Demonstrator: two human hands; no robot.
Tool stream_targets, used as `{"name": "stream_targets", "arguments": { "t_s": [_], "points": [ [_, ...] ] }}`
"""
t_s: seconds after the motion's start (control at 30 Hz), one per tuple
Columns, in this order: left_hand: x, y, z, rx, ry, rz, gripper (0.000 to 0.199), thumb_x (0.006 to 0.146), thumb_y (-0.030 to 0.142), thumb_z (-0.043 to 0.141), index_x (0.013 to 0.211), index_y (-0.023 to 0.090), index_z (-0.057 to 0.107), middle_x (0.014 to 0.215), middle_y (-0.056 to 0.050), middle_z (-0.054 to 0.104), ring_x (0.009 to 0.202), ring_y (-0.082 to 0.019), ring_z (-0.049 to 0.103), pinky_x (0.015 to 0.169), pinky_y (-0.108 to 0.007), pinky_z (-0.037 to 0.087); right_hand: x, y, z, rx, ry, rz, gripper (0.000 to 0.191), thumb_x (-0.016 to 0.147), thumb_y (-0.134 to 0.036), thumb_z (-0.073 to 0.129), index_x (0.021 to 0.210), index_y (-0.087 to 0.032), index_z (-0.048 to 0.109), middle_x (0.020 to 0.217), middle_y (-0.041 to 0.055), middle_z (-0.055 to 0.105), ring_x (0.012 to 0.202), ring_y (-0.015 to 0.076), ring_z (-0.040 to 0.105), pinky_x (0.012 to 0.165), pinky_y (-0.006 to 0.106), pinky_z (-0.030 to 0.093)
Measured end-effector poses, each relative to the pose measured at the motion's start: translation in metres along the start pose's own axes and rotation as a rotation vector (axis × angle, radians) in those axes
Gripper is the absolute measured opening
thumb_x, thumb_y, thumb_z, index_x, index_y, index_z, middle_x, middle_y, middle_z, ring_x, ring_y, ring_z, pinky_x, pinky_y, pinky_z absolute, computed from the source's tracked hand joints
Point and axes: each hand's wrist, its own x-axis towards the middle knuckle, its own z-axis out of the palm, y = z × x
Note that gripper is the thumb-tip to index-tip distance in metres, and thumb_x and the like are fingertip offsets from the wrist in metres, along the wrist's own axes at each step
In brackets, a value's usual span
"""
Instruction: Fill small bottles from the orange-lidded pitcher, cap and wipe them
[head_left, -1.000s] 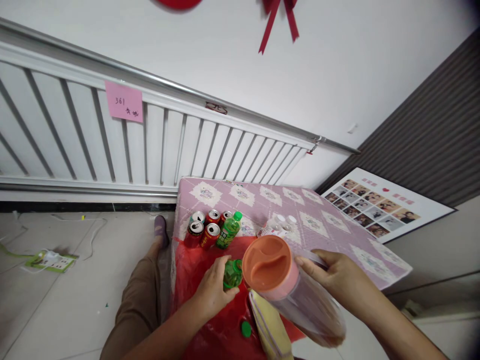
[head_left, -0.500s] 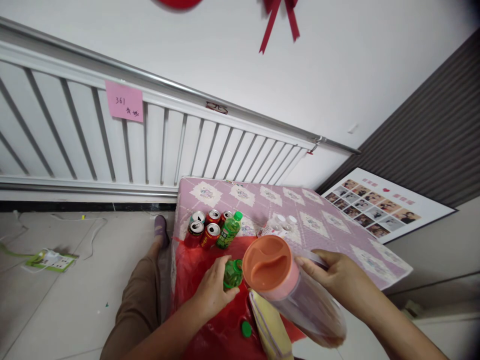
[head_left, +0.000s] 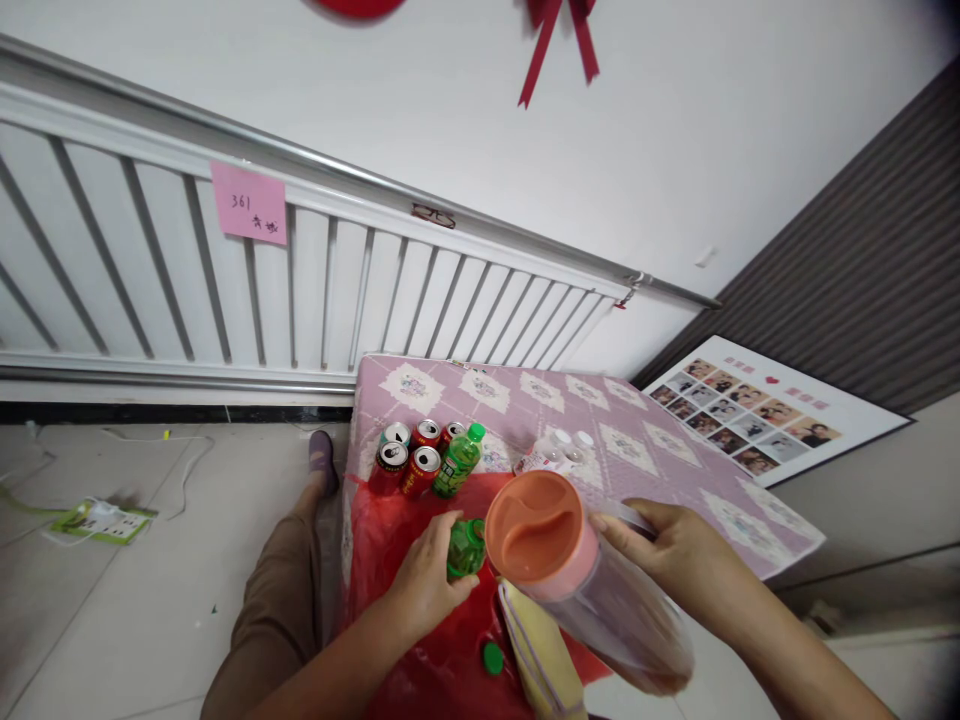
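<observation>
Left hand (head_left: 429,580): lower centre of the frame; curled around the small green bottle (head_left: 465,552), thumb and fingers on its sides.
Right hand (head_left: 664,545): lower right; closed on the handle of the pitcher (head_left: 615,615).
Small green bottle: lower centre, in left-hand grip; neck close beside the pitcher's orange lid (head_left: 534,525), contact impossible to tell.
Pitcher: lower centre to lower right; see-through body, tilted, lid end toward upper left, brownish liquid toward the base.
Green cap (head_left: 492,658): bottom centre, loose on the red plastic sheet (head_left: 397,650), left of the yellow cloth (head_left: 540,655).
Yellow cloth: bottom centre; folded, partly hidden behind the pitcher.
Drink cans (head_left: 421,470): group of five, upright, just left of centre, tops opened; mostly red, one with a teal side.
Labelled green bottle (head_left: 456,465): upright, green cap on, just right of the cans.
White-capped bottles (head_left: 566,450): pair, right of centre, above the pitcher in the frame.
Patterned cover (head_left: 517,390): purple with pale floral diamonds, beneath the cans and the red plastic sheet.
Radiator (head_left: 382,295): white, upper left to centre; pink note (head_left: 250,203) on it, marked "361".
Photo board (head_left: 750,410): right side of the frame, rows of small portraits.
Power strip (head_left: 101,522): green-edged, on the floor, lower left.
</observation>
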Motion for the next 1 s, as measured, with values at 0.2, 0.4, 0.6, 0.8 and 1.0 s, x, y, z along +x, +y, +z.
{"name": "stream_targets", "arguments": {
  "t_s": [0.2,0.4,0.6,0.8,1.0],
  "points": [
    [0.0003,-0.0003,-0.0004,-0.012,0.003,0.003,0.077,0.067,0.015,0.071,0.136,0.019,0.038,0.139,-0.014,0.051,0.128,-0.03,0.05,0.11,-0.048,0.039,-0.0001,0.002,0.0002,-0.003,-0.014,-0.003,0.046,0.079,-0.06,0.05,0.056,-0.02,0.048,0.054,-0.0036,0.038,0.053,0.0121,0.035,0.045,0.024,0.027],
    [0.0003,-0.0022,0.0012,-0.009,0.003,0.004,0.077,0.067,0.015,0.071,0.137,0.018,0.037,0.14,-0.015,0.05,0.129,-0.03,0.05,0.11,-0.048,0.039,0.0008,0.0028,0.0008,0.008,-0.006,-0.003,0.046,0.078,-0.06,0.052,0.055,-0.021,0.046,0.053,-0.0036,0.039,0.052,0.0123,0.037,0.045,0.025,0.027],
    [0.0001,-0.0024,0.0015,-0.014,0.012,0.006,0.077,0.067,0.015,0.071,0.137,0.019,0.038,0.139,-0.014,0.051,0.129,-0.03,0.05,0.11,-0.048,0.039,0.0011,0.0021,0.0007,-0.002,0.009,-0.007,0.045,0.077,-0.059,0.053,0.054,-0.021,0.049,0.052,-0.0037,0.039,0.05,0.0121,0.037,0.045,0.025,0.027],
    [-0.0005,0.0001,0.0002,-0.024,0.014,0.004,0.078,0.066,0.014,0.072,0.136,0.018,0.039,0.138,-0.015,0.051,0.128,-0.03,0.05,0.11,-0.047,0.039,0.0,-0.0029,-0.0009,-0.01,-0.009,0.006,0.044,0.076,-0.06,0.051,0.056,-0.021,0.05,0.053,-0.0032,0.04,0.052,0.0134,0.038,0.046,0.026,0.028],
    [0.0,0.0014,-0.0008,-0.033,0.008,-0.009,0.077,0.067,0.015,0.072,0.136,0.021,0.039,0.139,-0.013,0.051,0.128,-0.03,0.051,0.109,-0.048,0.04,-0.0013,-0.006,-0.0028,-0.024,-0.013,0.01,0.045,0.077,-0.061,0.05,0.055,-0.021,0.048,0.053,-0.0034,0.039,0.052,0.0131,0.037,0.046,0.026,0.028]
  ]
}}
